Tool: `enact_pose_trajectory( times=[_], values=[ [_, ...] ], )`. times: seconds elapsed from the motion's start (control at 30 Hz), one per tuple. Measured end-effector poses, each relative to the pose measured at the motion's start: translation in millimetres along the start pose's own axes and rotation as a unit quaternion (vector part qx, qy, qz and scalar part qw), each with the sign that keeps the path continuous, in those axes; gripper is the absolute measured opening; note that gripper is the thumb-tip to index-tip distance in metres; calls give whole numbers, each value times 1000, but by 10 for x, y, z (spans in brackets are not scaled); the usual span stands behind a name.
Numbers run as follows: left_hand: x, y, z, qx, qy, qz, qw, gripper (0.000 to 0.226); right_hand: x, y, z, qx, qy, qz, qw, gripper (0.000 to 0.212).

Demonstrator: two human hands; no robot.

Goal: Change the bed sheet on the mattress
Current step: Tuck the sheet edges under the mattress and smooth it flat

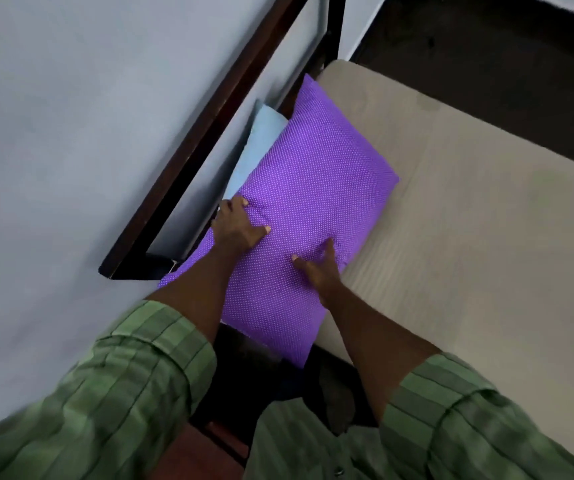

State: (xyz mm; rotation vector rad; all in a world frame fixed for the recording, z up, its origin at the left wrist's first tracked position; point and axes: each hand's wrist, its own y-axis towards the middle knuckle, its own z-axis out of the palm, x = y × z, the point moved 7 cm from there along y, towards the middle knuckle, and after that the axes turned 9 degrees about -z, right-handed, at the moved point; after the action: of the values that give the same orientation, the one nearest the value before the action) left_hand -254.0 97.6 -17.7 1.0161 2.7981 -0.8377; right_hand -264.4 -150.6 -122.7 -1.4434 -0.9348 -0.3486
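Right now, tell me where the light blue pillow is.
In the head view, the light blue pillow is wedged between the purple dotted pillow and the dark headboard frame, beyond the left hand.

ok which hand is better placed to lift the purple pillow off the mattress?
Left, probably. The left hand grips the purple pillow at its headboard-side edge, thumb on top. The right hand only lies on top.
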Motion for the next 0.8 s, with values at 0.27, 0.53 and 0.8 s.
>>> enact_pose_trajectory(
  times=[0.27,0.53,0.8],
  values=[
    [101,206,284,12,9,-101,995,80,-364,-107,16,-126,144,120,974,75],
    [-1040,528,-259,-110,-70,34,991,37,1020,-71,-423,-331,-74,19,940,39],
    [-2295,1536,-847,-125,-52,114,984,70,2194,1236,-854,-241,-141,-109,954,38]
  ],
)
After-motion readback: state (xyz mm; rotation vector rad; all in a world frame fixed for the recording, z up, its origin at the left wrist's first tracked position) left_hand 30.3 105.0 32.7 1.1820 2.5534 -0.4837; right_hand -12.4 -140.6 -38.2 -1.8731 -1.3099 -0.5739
